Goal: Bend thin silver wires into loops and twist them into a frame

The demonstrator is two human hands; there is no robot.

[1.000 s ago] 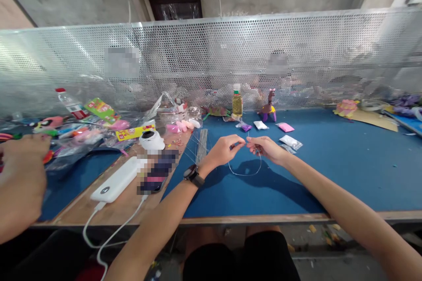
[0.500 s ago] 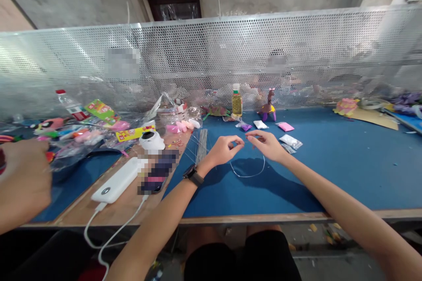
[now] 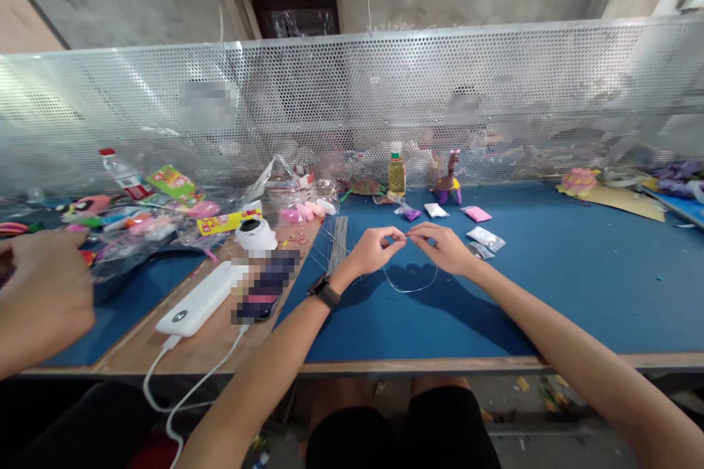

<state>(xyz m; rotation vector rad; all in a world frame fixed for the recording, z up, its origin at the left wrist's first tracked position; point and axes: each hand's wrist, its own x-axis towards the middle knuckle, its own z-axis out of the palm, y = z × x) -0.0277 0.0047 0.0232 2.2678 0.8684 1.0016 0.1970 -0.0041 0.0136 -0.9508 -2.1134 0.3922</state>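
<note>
A thin silvery wire (image 3: 410, 290) hangs in a loop below my two hands, above the blue mat (image 3: 577, 286). My left hand (image 3: 377, 248) is closed in a pinch on one end of it. My right hand (image 3: 441, 243) pinches the other end, and the fingertips of both hands meet. The exact crossing of the wire ends is hidden by the fingers. A bundle of straight wires (image 3: 338, 242) lies on the mat just left of my left hand. Beyond my right hand lie small packets: purple (image 3: 411, 213), white (image 3: 435, 210), pink (image 3: 477, 214) and another white one (image 3: 486, 238).
A bottle of yellow liquid (image 3: 397, 170) and a clay figure (image 3: 451, 179) stand at the back, before a perforated metal screen (image 3: 495, 88). Left are a power bank (image 3: 195, 304), a phone (image 3: 267, 286) and a white roll (image 3: 256, 234). A co-worker's hand (image 3: 47, 300) is at far left.
My hands have come together, the right one moving slightly left until the fingertips meet. The wire loop has narrowed a little. The view has shifted slightly.
</note>
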